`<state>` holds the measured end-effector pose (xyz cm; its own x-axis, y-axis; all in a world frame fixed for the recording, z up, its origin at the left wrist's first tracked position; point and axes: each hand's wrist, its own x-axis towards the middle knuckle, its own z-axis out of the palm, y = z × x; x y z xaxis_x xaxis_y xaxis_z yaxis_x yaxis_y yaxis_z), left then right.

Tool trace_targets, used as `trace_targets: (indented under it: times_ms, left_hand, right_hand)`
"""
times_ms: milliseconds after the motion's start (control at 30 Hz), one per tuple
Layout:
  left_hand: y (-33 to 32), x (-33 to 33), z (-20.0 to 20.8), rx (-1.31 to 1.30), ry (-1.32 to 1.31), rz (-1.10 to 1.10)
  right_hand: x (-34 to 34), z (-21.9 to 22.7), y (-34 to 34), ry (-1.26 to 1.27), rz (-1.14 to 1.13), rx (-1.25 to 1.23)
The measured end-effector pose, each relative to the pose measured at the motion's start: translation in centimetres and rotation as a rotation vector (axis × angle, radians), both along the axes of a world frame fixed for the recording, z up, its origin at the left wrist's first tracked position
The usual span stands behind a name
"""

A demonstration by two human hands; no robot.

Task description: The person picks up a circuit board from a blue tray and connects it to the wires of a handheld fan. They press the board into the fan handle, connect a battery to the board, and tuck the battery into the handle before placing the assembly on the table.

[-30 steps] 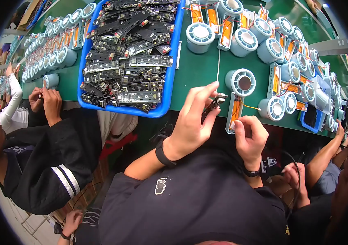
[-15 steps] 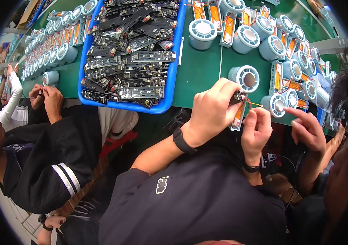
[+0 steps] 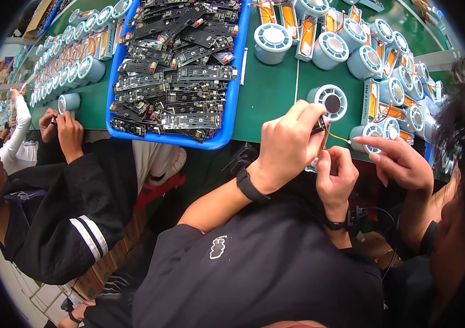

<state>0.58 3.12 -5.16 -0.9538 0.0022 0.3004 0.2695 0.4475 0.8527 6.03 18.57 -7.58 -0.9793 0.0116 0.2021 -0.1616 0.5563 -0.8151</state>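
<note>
My left hand [image 3: 292, 143] is closed over a small black circuit board [image 3: 318, 127], only the edge of which shows past the fingertips. Just beyond it, a light-blue fan head [image 3: 329, 101] with a dark round centre rests on the table. From the board, a yellow wire [image 3: 338, 136] runs right to a small white connector. Close by, my right hand [image 3: 337, 180] is closed in a pinch beside the pale end of the fan's handle [image 3: 312, 165]. Whatever its fingertips grip is hidden. My left hand covers most of the handle.
A blue tray [image 3: 228, 123] heaped with black circuit boards stands left on the green table [image 3: 265, 82]. Several light-blue fans [image 3: 364, 61] with orange batteries crowd the right. A co-worker's hand [image 3: 401, 161] reaches in close to my right hand. Another person [image 3: 63, 136] works at the left.
My right hand has shifted slightly left and in toward the handle. The orange part of the handle is now covered. The co-worker's hand at the right has come left, its finger nearer the connector.
</note>
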Motion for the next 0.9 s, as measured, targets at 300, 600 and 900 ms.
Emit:
trace_targets:
  times_ms: [300, 600, 900]
  left_hand:
    - [-0.4, -0.8, -1.1, 0.211, 0.079, 0.000]
    - [-2.5, -0.6, -0.4, 0.256, -0.144, -0.033]
    - [-2.9, -0.9, -1.6, 0.244, -0.126, -0.025]
  right_hand:
    - [0.0, -0.6, -0.2, 0.006, -0.003, -0.019]
    - [0.1, -0.6, -0.7, -0.045, -0.114, 0.039]
    - [-0.2, -0.4, -0.5, 0.058, -0.117, 0.036]
